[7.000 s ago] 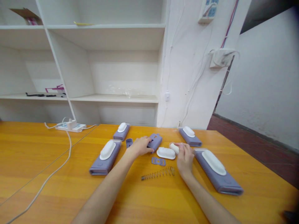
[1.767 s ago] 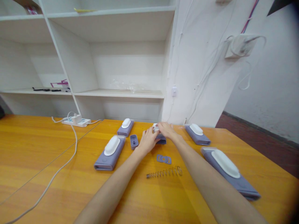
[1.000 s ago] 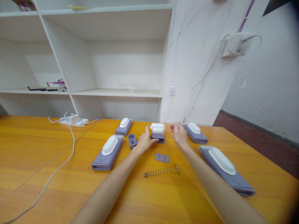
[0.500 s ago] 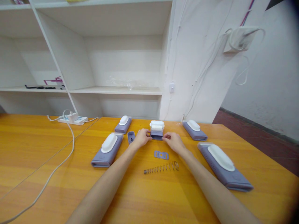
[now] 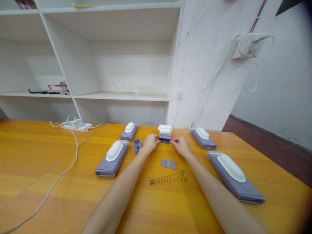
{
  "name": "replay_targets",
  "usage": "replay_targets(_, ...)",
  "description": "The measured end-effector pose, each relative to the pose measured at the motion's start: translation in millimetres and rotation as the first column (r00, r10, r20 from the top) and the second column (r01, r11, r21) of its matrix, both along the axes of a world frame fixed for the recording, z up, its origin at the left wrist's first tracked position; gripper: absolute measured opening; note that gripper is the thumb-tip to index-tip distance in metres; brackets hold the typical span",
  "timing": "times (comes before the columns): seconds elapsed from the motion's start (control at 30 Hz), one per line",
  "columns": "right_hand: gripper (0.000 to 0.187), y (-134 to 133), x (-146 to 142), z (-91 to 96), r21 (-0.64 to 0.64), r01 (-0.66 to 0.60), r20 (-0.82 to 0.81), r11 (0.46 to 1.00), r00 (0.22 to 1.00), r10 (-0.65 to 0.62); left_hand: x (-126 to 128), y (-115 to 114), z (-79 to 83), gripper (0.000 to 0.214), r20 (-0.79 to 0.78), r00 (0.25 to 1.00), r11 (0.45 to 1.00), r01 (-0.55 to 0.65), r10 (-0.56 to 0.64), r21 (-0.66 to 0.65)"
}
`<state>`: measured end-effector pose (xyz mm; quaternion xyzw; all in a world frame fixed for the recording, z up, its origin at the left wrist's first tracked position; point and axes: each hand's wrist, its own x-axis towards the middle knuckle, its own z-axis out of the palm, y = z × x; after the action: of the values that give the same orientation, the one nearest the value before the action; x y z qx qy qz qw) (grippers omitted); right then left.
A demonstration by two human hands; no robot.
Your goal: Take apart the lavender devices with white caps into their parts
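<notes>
At the far middle of the table, a grey-purple plastic case [image 5: 165,137] with a white, rounded top part has its dark open end toward me. My left hand [image 5: 150,143] pinches the left edge of that end between thumb and fingers. On the opposite edge, my right hand [image 5: 180,145] has thumb and fingertips closed in the same way. Nearer me lies a flat grey-purple piece with ring-shaped cut-outs [image 5: 168,164]. Below it a metal coil spring [image 5: 168,178] rests on its side, wider at its right end. A small grey-purple cup-like part [image 5: 137,146] stands left of my left hand.
Similar grey-purple cases with white tops lie on both sides: two left [image 5: 112,158] [image 5: 129,131], two right [image 5: 203,138] [image 5: 235,177]. A power strip [image 5: 77,125] sits at the back left, its white cable [image 5: 62,175] running forward. White shelving [image 5: 122,95] stands behind the wooden table [image 5: 156,211].
The view has shifted slightly, and most things appear a little lower. Both hands keep their hold on the sides of the case, which stays in about the same place.
</notes>
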<state>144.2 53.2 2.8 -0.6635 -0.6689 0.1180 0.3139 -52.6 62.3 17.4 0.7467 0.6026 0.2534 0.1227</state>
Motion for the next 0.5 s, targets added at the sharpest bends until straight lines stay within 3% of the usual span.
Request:
replay_targets(0.17,0.026,7.9,1.1,-1.5,-0.008,0.066,0.012,0.998,0.998,-0.066,4.8,5.4,-0.5,0.021,-0.038,0.999,0.999,-0.031,0.031,-0.01)
replay_targets(0.5,0.031,8.5,-1.6,0.3,-0.002,0.111,0.018,0.994,0.994,-0.111,10.7,5.6,3.6,0.02,-0.099,0.993,0.997,-0.069,0.067,-0.017)
